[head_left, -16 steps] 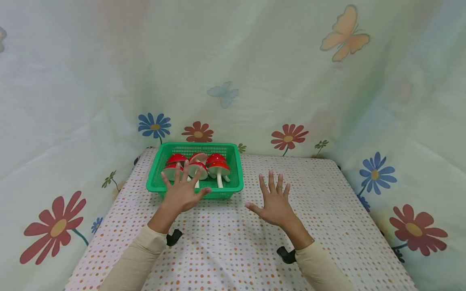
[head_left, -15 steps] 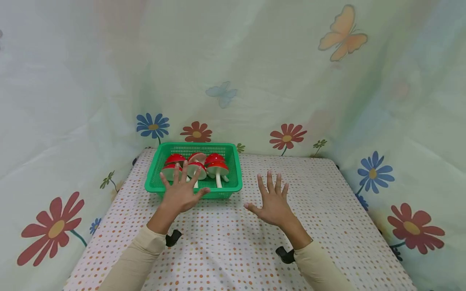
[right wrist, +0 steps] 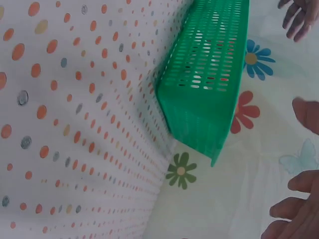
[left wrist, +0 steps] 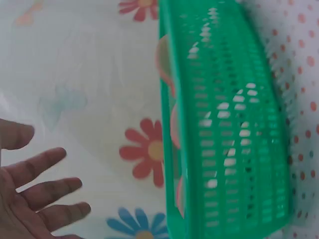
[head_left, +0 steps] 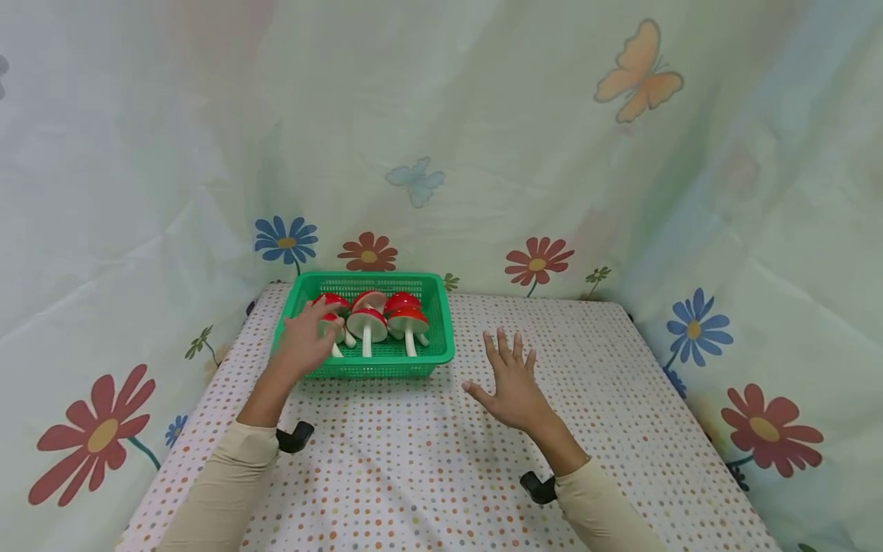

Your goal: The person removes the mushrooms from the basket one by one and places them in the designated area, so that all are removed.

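Several toy mushrooms with red caps and white stems lie in two rows inside a green plastic basket. My left hand hovers over the basket's left side and overlaps the leftmost mushrooms in the head view. Its fingers are spread and hold nothing; in the left wrist view the hand sits above the basket rim. To the right of the basket, my right hand is held over the table with fingers spread and palm down, touching nothing.
A white tablecloth with coloured dots covers the table. Behind and at both sides hangs a pale curtain printed with flowers and butterflies. The basket stands near the table's back edge, left of the middle.
My left hand has moved left and slightly up, and its fingers have turned and bent over the left mushrooms. The right hand stays nearly where it was; the head view has shifted slightly.
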The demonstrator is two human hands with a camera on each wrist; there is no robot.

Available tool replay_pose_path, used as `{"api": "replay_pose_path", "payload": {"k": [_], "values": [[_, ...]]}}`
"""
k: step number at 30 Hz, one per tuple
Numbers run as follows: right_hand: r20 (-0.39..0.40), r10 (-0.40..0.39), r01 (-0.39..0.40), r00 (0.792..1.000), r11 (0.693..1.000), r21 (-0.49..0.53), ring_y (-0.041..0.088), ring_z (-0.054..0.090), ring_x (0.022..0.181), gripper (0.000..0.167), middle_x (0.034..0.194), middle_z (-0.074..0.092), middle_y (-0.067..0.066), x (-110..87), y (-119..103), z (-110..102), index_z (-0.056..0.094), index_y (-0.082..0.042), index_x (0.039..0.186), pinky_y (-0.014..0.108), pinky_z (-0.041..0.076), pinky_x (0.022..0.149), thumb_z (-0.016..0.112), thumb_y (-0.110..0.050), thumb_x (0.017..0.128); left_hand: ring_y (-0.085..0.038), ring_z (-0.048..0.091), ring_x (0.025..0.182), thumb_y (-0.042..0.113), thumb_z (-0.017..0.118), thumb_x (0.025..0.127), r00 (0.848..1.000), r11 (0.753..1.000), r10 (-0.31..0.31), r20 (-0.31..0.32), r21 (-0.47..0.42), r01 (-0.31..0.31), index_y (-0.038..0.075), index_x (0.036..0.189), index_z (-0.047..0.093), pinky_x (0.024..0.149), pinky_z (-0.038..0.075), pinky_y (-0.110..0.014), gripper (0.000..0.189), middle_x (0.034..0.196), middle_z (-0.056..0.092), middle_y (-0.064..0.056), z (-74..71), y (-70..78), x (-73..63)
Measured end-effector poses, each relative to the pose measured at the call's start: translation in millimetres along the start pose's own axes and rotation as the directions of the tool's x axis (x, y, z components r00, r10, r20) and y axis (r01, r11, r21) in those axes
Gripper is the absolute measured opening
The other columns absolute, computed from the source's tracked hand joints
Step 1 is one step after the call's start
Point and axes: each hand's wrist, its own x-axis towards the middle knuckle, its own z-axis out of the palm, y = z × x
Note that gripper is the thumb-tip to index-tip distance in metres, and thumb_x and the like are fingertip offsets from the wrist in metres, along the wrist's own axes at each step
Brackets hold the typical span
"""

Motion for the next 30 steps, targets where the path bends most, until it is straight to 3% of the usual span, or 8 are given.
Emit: {"api": "replay_pose_path", "payload": {"k": [4, 7, 11, 14, 16, 19, 25, 30], "values": [[-0.071, -0.007, 0.015, 0.997, 0.993, 0.117, 0.049, 0.008, 0.149, 0.081, 0.162, 0.017, 0.024, 4.6, 2, -2, 0.022, -0.004, 0.156, 0.071, 0.010, 0.114, 0.064, -0.036, 0.096, -0.043, 0.033, 0.143, 0.035, 0.043, 0.106, 0.991, 0.965, -0.092, -0.097, -0.253, 0.065, 0.010, 0.139, 0.055, 0.111, 0.031, -0.063, 0.043, 0.155, 0.040, -0.018, -21.3, -38.0, 13.8], [-0.129, 0.002, 0.022, 0.992, 0.982, 0.186, 0.044, 0.015, 0.150, 0.073, 0.162, 0.022, 0.021, 5.4, 2, 0, 0.026, -0.005, 0.155, 0.065, 0.014, 0.117, 0.064, -0.028, 0.097, -0.041, 0.031, 0.145, 0.033, 0.041, 0.107, 0.986, 0.904, -0.131, -0.106, -0.421, 0.075, 0.007, 0.139, 0.054, 0.114, 0.028, -0.061, 0.043, 0.154, 0.040, -0.018, -25.7, -65.5, 25.8], [-0.207, -0.008, 0.058, 0.978, 0.970, 0.238, 0.041, 0.030, 0.146, 0.063, 0.157, 0.036, 0.020, 5.1, 2, 5, 0.038, -0.005, 0.150, 0.061, 0.022, 0.117, 0.065, -0.020, 0.096, -0.041, 0.028, 0.145, 0.032, 0.040, 0.107, 0.982, 0.790, -0.185, -0.019, -0.598, 0.137, 0.004, 0.145, 0.044, 0.117, 0.021, -0.060, 0.047, 0.153, 0.037, -0.022, -10.4, -94.0, 39.9], [-0.264, -0.026, 0.095, 0.964, 0.963, 0.251, 0.036, 0.063, 0.117, 0.053, 0.139, 0.059, 0.017, 8.2, 1, 10, 0.049, -0.006, 0.143, 0.052, 0.048, 0.100, 0.067, -0.016, 0.094, -0.042, 0.026, 0.145, 0.030, 0.040, 0.108, 0.977, 0.731, -0.210, 0.046, -0.656, 0.188, 0.005, 0.149, 0.037, 0.119, 0.018, -0.059, 0.049, 0.152, 0.034, -0.025, 9.6, -110.7, 44.5], [-0.296, -0.041, 0.124, 0.954, 0.956, 0.266, 0.030, 0.072, 0.092, 0.046, 0.118, 0.072, 0.013, 13.7, 0, 14, 0.056, -0.008, 0.137, 0.043, 0.057, 0.078, 0.068, -0.015, 0.094, -0.041, 0.023, 0.147, 0.029, 0.039, 0.108, 0.969, 0.710, -0.232, 0.088, -0.665, 0.231, 0.008, 0.152, 0.035, 0.120, 0.017, -0.058, 0.049, 0.156, 0.029, -0.023, 21.7, -120.0, 43.7], [-0.312, -0.070, 0.172, 0.948, 0.934, 0.313, 0.021, 0.071, 0.069, 0.035, 0.094, 0.077, 0.007, 27.0, -4, 20, 0.063, -0.009, 0.128, 0.034, 0.054, 0.057, 0.068, -0.013, 0.093, -0.041, 0.016, 0.150, 0.031, 0.032, 0.109, 0.952, 0.692, -0.272, 0.141, -0.658, 0.296, 0.012, 0.154, 0.030, 0.120, 0.015, -0.059, 0.049, 0.163, 0.017, -0.019, 33.1, -131.3, 37.7], [-0.311, -0.089, 0.222, 0.946, 0.878, 0.424, 0.026, 0.071, 0.089, 0.022, 0.106, 0.072, 0.013, 69.1, -16, 34, 0.069, -0.003, 0.113, 0.045, 0.058, 0.080, 0.069, -0.008, 0.091, -0.039, 0.021, 0.148, 0.033, 0.021, 0.110, 0.940, 0.649, -0.310, 0.140, -0.691, 0.317, 0.016, 0.156, 0.026, 0.117, 0.024, -0.055, 0.049, 0.165, 0.010, -0.014, 36.1, -142.5, 30.8], [-0.314, -0.008, 0.143, 0.949, 0.901, 0.409, 0.034, 0.060, 0.108, 0.020, 0.115, 0.068, 0.015, 110.1, -16, 52, 0.073, -0.005, 0.107, 0.050, 0.048, 0.095, 0.073, -0.011, 0.088, -0.039, 0.014, 0.150, 0.037, 0.023, 0.109, 0.942, 0.678, -0.307, 0.135, -0.664, 0.316, 0.021, 0.155, 0.029, 0.118, 0.019, -0.058, 0.049, 0.166, 0.009, -0.012, 40.3, -142.7, 38.7]]}}
